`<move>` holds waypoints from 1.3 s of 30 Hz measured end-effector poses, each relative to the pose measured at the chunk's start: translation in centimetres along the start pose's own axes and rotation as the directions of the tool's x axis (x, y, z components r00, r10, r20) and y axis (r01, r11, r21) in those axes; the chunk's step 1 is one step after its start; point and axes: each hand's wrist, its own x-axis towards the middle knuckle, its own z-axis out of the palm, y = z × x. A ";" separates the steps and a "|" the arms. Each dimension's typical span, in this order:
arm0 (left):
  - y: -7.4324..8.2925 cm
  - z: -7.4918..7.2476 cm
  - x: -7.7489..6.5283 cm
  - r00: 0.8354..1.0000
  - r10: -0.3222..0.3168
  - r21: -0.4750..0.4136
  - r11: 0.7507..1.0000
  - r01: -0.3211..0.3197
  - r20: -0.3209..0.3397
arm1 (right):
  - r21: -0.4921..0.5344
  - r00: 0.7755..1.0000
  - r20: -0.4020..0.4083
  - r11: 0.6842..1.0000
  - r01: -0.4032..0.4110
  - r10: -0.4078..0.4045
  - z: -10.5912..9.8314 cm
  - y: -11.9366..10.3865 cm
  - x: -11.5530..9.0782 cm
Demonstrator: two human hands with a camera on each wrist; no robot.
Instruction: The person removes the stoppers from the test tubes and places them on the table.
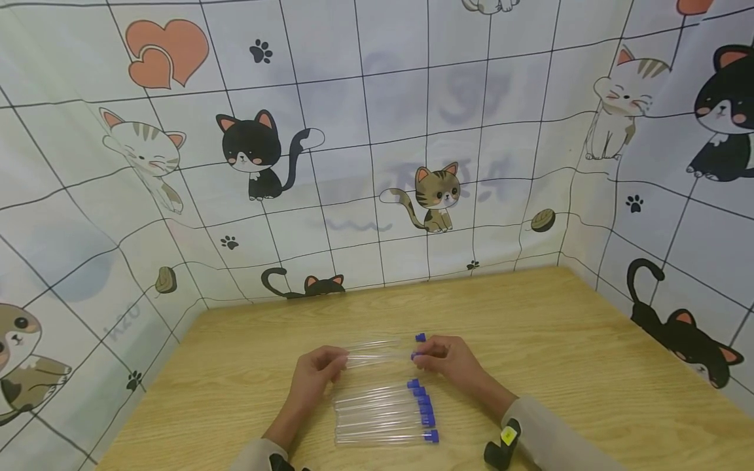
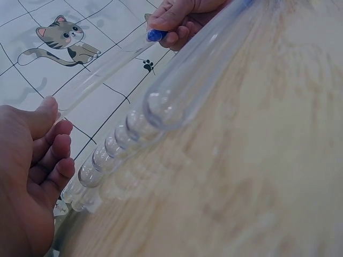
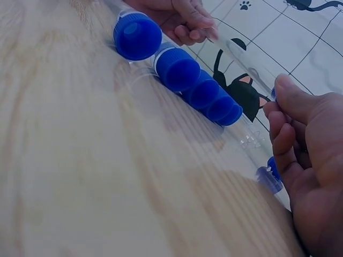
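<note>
A clear test tube (image 2: 102, 77) runs between both hands, above the table in the left wrist view. My left hand (image 1: 313, 376) pinches its left end between thumb and fingers. At the tube's right end, my right hand (image 1: 452, 360) pinches a blue cap (image 2: 156, 35), the cap right at the tube's mouth. Just behind lies another clear tube (image 1: 374, 344) with no cap on it, and a loose blue cap (image 1: 420, 337) sits off its right end. Closer to me, several tubes (image 1: 379, 415) with blue caps (image 1: 425, 409) lie side by side, caps to the right.
The tubes lie on a wood-grain table (image 1: 247, 327). Behind it and along both sides hangs a white grid-patterned sheet (image 1: 365, 131) printed with cats. A black strap piece with a yellow tag (image 1: 508, 434) is on the right sleeve.
</note>
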 end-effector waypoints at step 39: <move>-0.4 -0.3 0.6 0.996 -0.081 0.061 0.995 0.079 0.033 | -0.064 0.999 -0.030 0.997 -0.038 0.036 -0.8 0.1 1.2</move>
